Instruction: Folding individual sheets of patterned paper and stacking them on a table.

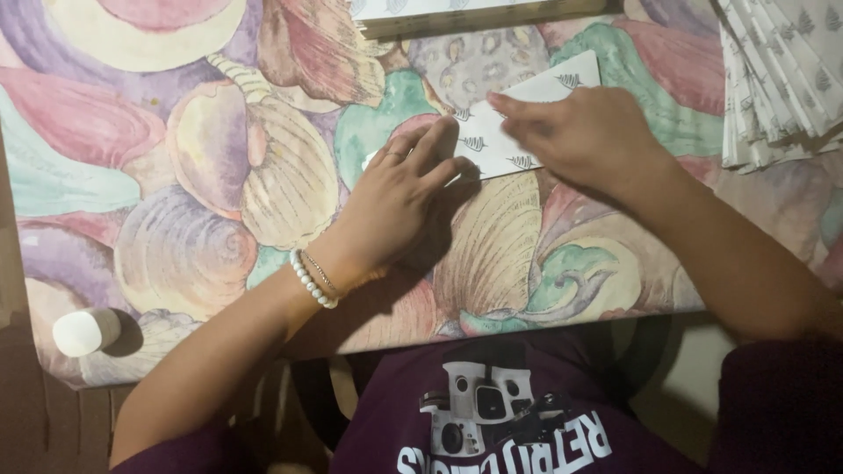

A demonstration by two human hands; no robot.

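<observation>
A white sheet of paper (536, 92) printed with small dark leaf shapes lies on the table, partly folded. My left hand (395, 197) lies flat on its left part, fingers together and pointing up-right, a pearl bracelet (312, 281) on the wrist. Pressing down on the paper's middle and right part is my right hand (584, 132), fingertips pointing left towards the left hand's fingertips. Both hands hide much of the sheet.
The table wears a cloth (202, 167) with large pastel shell patterns. A stack of similar folded printed papers (781, 79) fans out at the top right. A small white cylinder (85, 332) stands at the front left edge. More paper (439, 10) lies at the top.
</observation>
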